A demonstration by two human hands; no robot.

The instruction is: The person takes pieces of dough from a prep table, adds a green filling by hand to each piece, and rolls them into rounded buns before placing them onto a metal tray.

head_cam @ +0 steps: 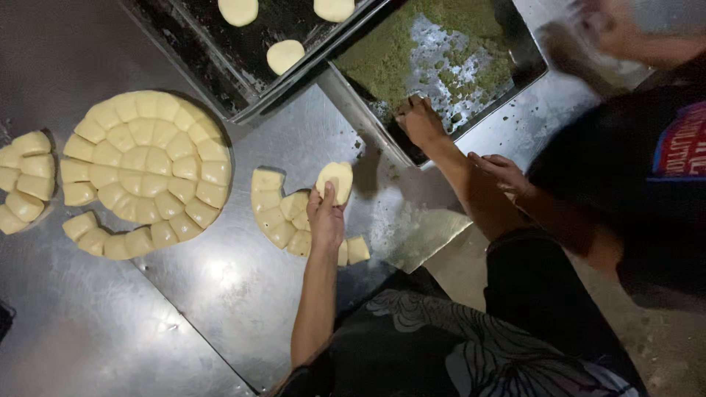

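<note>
Fingers of the left hand [326, 215] are curled around a flat, round dough piece [335, 180] — the thumb lies across its face and the piece sticks up past the fingertips, lifted off the steel table [220, 294]. The long way of the piece runs up and away from the wrist, toward the trays.

The right hand [421, 121] is further off. It reaches into the metal tray [526, 70] that holds the green crumbly filling [382, 59]. Its fingers are bent down into the crumbs at the near edge of the tray; whether they are pinching anything, I cannot tell.

So the filling lies up and to the right of the dough piece, with a strip of bare table and the tray's rim between them. The right hand is the one that is near the filling — the left hand is the one that has the dough.

Just under the left hand sits a curved row of cut dough chunks [278, 213], touching each other. Further left is a big round of cut dough [143, 165], and more chunks [22, 180] at the table's edge. A dark tray [213, 51] above holds a few flat dough rounds [284, 55]. Another person's hand [500, 170] shows on the right, close to the right forearm.
</note>
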